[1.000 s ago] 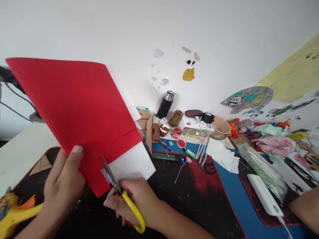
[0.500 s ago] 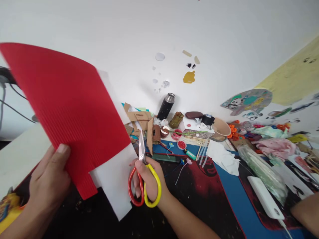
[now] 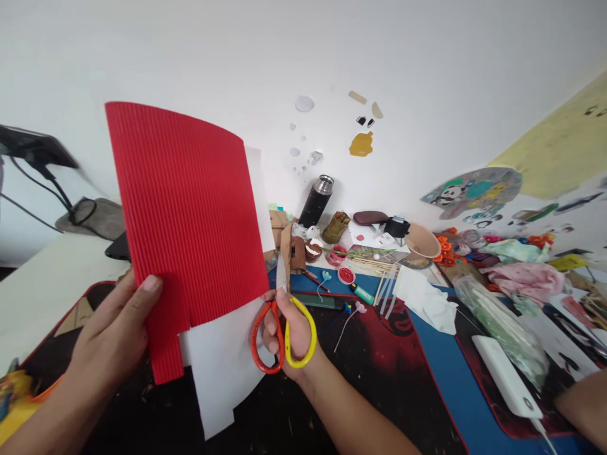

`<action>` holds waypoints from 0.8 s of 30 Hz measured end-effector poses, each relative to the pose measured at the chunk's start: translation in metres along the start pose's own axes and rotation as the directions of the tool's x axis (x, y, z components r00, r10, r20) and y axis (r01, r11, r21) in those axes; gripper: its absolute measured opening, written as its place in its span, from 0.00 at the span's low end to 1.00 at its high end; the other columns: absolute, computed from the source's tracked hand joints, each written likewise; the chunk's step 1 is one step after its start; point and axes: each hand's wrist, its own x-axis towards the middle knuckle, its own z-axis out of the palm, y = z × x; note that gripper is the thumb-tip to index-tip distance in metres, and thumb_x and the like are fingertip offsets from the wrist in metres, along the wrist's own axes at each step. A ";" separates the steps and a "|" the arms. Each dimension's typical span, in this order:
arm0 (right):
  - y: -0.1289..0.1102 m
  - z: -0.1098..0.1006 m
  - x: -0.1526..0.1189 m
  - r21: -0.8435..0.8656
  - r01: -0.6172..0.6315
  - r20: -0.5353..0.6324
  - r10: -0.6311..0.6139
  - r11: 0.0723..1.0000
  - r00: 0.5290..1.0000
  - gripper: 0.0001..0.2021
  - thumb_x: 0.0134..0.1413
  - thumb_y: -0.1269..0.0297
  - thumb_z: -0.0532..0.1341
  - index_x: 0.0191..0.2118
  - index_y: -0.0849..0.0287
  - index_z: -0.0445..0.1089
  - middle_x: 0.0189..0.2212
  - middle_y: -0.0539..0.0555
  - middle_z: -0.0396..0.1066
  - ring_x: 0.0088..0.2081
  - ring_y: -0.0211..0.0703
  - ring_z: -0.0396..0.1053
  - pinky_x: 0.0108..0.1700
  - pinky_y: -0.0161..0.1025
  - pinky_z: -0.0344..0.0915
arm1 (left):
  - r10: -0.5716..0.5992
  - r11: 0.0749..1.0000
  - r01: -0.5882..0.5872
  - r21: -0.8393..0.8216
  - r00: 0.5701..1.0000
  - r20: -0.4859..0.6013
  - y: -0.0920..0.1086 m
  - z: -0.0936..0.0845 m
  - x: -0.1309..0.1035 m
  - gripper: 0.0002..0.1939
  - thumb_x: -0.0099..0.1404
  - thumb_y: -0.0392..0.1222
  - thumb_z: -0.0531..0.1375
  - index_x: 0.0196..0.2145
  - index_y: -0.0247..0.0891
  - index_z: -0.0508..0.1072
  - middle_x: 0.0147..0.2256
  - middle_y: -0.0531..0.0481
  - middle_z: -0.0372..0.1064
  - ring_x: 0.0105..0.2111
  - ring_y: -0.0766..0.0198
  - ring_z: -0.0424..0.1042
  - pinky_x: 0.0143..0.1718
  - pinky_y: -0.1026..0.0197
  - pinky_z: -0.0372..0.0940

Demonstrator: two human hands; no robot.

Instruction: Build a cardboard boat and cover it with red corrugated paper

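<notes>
My left hand [image 3: 116,328] pinches the lower left edge of a red corrugated sheet [image 3: 190,215], its thumb on the front. The sheet stands upright and bows at the top, with a notch in its lower edge. A white sheet [image 3: 222,360] shows behind and below it. My right hand [image 3: 294,328] is closed around scissors [image 3: 282,278] with one red-orange and one yellow handle, blades pointing up. Its fingertips are at the red sheet's lower right corner; whether they also grip the paper is hard to tell.
Behind stand a black flask [image 3: 317,201], a green-brown pot [image 3: 336,227] and a tan bowl [image 3: 422,241]. White tissue [image 3: 424,300] and a white power strip [image 3: 506,376] lie right. Part of an arm [image 3: 583,407] shows at the right edge.
The red and white sheets have moved right and turned more upright, along with my left hand. My right hand and the scissors have shifted slightly right and up, close to the red sheet's corner.
</notes>
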 end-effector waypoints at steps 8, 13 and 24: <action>-0.001 0.006 -0.006 -0.133 0.076 0.052 -0.070 0.988 0.996 0.34 0.52 0.28 0.74 0.25 0.55 0.66 0.14 0.45 0.64 0.11 0.34 0.58 0.13 0.32 0.47 | -0.114 0.979 0.143 -0.145 0.975 0.193 -0.002 0.012 0.006 0.46 0.58 0.80 0.67 0.59 0.42 0.81 0.55 0.41 0.86 0.53 0.37 0.84 0.47 0.45 0.84; 0.001 0.006 -0.009 -0.204 0.120 -0.035 -0.130 0.972 0.991 0.31 0.51 0.30 0.74 0.29 0.55 0.67 0.14 0.44 0.65 0.11 0.35 0.58 0.14 0.32 0.50 | -0.188 0.949 0.250 -0.191 0.937 0.293 -0.010 0.014 0.004 0.42 0.58 0.73 0.72 0.60 0.42 0.79 0.57 0.39 0.84 0.49 0.41 0.85 0.44 0.50 0.83; 0.005 -0.004 -0.010 -0.240 0.121 -0.107 -0.150 0.963 0.983 0.30 0.51 0.32 0.74 0.31 0.55 0.67 0.14 0.43 0.65 0.10 0.34 0.58 0.13 0.31 0.51 | -0.201 0.935 0.292 -0.201 0.903 0.381 -0.011 0.017 0.011 0.40 0.58 0.71 0.72 0.59 0.42 0.78 0.51 0.38 0.86 0.41 0.45 0.86 0.34 0.53 0.81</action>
